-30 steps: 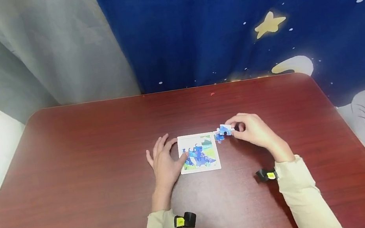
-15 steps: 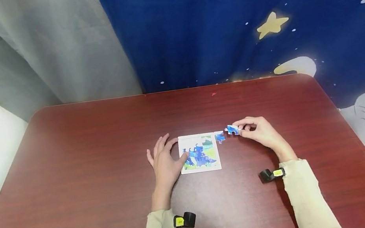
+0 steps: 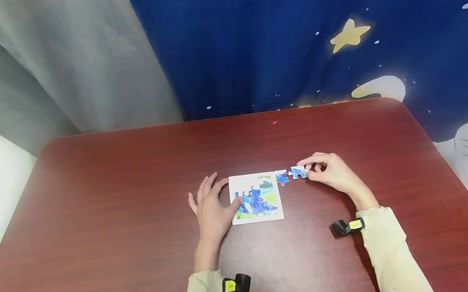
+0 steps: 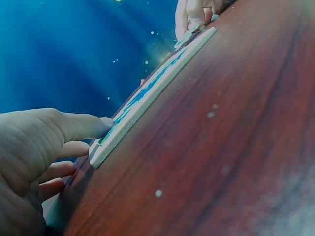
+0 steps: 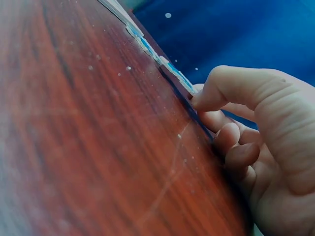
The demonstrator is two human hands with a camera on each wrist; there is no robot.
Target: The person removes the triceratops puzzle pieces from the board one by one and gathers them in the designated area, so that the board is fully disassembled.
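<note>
A square puzzle tray (image 3: 258,219) with a white border lies on the table, partly filled with blue and green picture pieces. My left hand (image 3: 214,211) rests at its left side, fingers spread and fairly straight. In the left wrist view, the thumb (image 4: 88,126) presses on the tray's top near one end. Thumb and fingertips of my right hand (image 3: 331,172) pinch a blue-and-white puzzle piece (image 3: 298,172) by its right edge, a little right of the tray. Another blue puzzle piece (image 3: 282,177) lies between it and the tray's upper right corner.
Under both hands spreads a dark red-brown wooden table (image 3: 133,208). Behind it hang a grey curtain (image 3: 101,60) and a blue curtain (image 3: 244,37) with stars and a cat. A small red speck (image 3: 275,122) lies near the far edge.
My right hand has drawn its puzzle piece rightward, off the other loose piece, then lowered it slightly toward the table. The left hand and the tray have stayed in place.
</note>
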